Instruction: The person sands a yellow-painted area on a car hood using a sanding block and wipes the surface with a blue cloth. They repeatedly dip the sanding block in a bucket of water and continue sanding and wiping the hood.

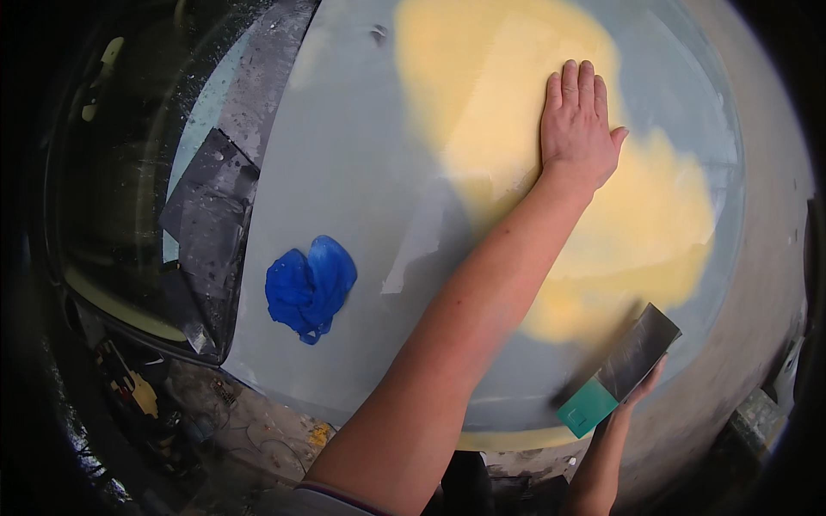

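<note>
My left hand (583,125) lies palm down on a pale yellow patch (465,60) of a grey car body panel (344,155), fingers straight and thumb out to the side, with my forearm stretched across the panel. At the lower right, my right hand (641,387) grips a long sanding block (628,357), green at one end and covered with dark sandpaper at the other. It is held over the panel's near right part; whether it touches the surface I cannot tell. A crumpled blue cloth (310,284) rests on the grey area left of my left forearm.
A dark windscreen (112,172) borders the panel on the left, with grimy dark sheets (206,189) along the seam. Below lie a cluttered floor (258,421) and some dark-and-yellow items (129,383). More pale floor (766,215) shows beyond the panel's right edge, with a grey object (757,417) lower right.
</note>
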